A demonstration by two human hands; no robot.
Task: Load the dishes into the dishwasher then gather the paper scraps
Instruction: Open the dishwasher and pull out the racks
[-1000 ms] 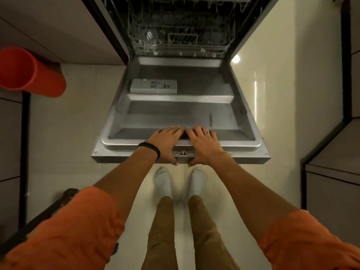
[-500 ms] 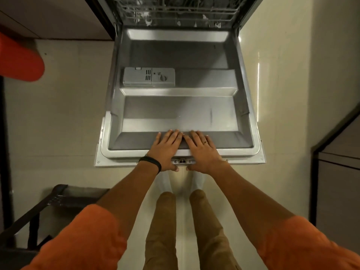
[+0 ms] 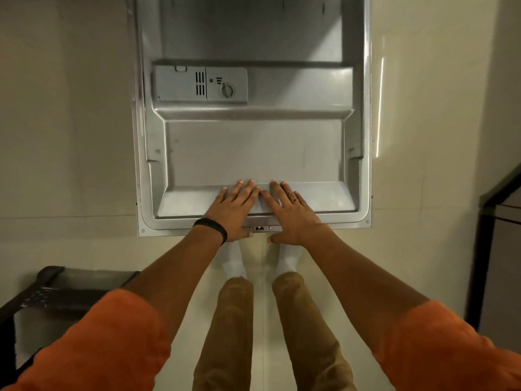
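The dishwasher door (image 3: 253,153) lies open and nearly flat in front of me, its steel inner face up. A grey detergent dispenser (image 3: 200,84) sits on its far left part. My left hand (image 3: 234,210), with a black wristband, rests flat on the door's near edge, fingers straight and thumb at the front lip. My right hand (image 3: 290,215), wearing a ring, lies beside it the same way, with the thumb below the lip. The door latch (image 3: 260,228) shows between the two thumbs. No dishes or paper scraps are in view.
My feet in white socks (image 3: 234,261) stand on the pale tiled floor just under the door's near edge. A dark-framed piece of furniture (image 3: 56,289) sits at lower left. A dark-edged cabinet (image 3: 501,249) stands at the right.
The door has swung further down with both hands on its edge. The racks and the orange object at left have left the view.
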